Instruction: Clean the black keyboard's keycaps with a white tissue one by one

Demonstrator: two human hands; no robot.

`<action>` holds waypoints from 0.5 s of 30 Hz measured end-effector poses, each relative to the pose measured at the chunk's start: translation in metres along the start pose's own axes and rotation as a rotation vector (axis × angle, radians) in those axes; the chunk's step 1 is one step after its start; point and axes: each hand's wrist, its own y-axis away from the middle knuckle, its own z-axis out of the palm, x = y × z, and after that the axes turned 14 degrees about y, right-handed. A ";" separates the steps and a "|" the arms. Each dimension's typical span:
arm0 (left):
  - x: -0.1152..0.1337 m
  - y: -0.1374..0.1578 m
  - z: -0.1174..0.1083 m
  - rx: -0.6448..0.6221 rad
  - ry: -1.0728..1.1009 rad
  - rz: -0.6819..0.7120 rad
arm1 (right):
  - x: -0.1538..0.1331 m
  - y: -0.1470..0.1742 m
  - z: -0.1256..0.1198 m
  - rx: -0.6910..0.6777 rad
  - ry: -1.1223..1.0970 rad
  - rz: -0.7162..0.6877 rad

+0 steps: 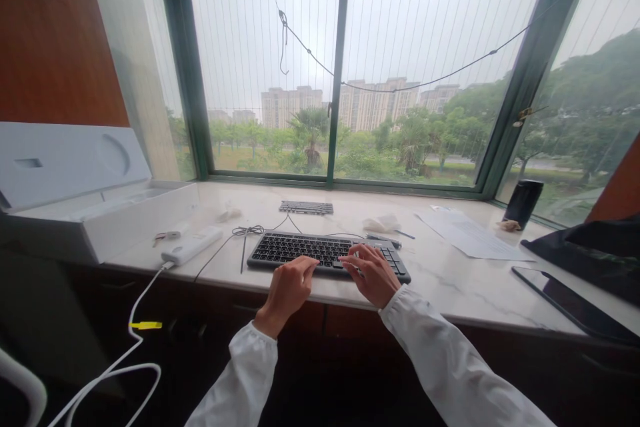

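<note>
A black keyboard (285,248) lies flat near the counter's front edge, its cable running off behind it. My left hand (293,285) rests at the keyboard's front edge, the fingers curled and their tips pressed together over the lower keys; anything between them is hidden. Over the right part of the keyboard is my right hand (373,275). Its thumb and forefinger close in by a dark key-sized piece (339,265) at the front row; whether they grip it is too small to tell. Behind the keyboard lies a narrow grey panel (306,207) with rows that look like keys.
An open white box (145,213) stands at left, beside a white power strip (193,245) with a cord. Crumpled clear plastic (383,223), paper sheets (470,233), a black cylinder (523,203) and a dark tablet-like device (570,300) lie rightward. A window (330,80) backs the counter.
</note>
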 end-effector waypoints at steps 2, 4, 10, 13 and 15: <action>-0.002 0.002 0.001 0.023 0.027 0.011 | 0.001 0.002 0.001 -0.001 0.004 0.008; -0.005 0.003 0.002 0.063 0.049 0.019 | 0.002 0.003 0.001 -0.013 0.009 -0.010; -0.012 0.003 0.012 0.212 -0.008 -0.010 | 0.024 -0.025 -0.012 0.021 0.019 -0.041; -0.013 0.004 0.016 0.248 -0.036 -0.040 | 0.051 -0.068 -0.006 -0.013 0.075 0.049; -0.013 0.005 0.017 0.253 -0.038 -0.052 | 0.069 -0.103 0.006 -0.110 0.108 0.080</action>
